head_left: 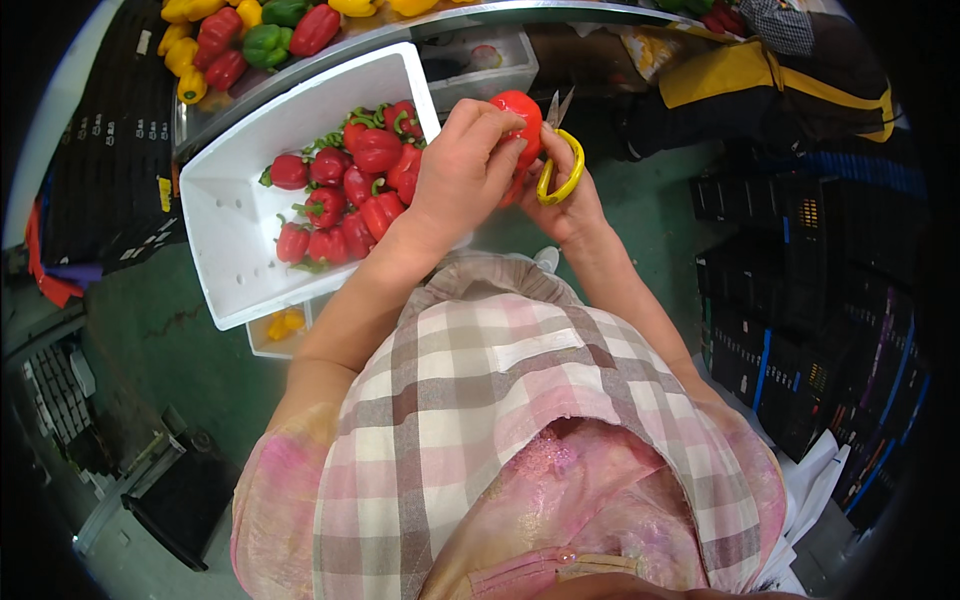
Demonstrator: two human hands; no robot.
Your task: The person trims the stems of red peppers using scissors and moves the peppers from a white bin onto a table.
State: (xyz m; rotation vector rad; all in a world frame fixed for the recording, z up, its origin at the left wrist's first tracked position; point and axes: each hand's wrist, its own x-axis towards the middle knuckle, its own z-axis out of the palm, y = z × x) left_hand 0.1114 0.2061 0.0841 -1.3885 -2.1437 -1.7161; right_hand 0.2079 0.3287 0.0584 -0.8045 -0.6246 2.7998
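A shiny red bell pepper (518, 112) is held up between my two hands, just beyond the right side of a white foam box (235, 255). My left hand (468, 160) has its bent fingers pressed on the pepper's near left side. Scissors with yellow handles (569, 185) hang on my right hand (570, 212), their slightly parted blades pointing away from me. That hand's fingers also seem to support the pepper from the right, though they are partly hidden. Several red bell peppers (377, 152) with green stems lie in the box.
Beyond the box, a metal-edged table (345, 48) bears red, yellow and green peppers. A smaller white box (268, 342) with yellow pieces sits below the foam box's near side. Stacked black crates (760, 270) stand at right; a yellow-and-black bag (725, 75) lies at far right.
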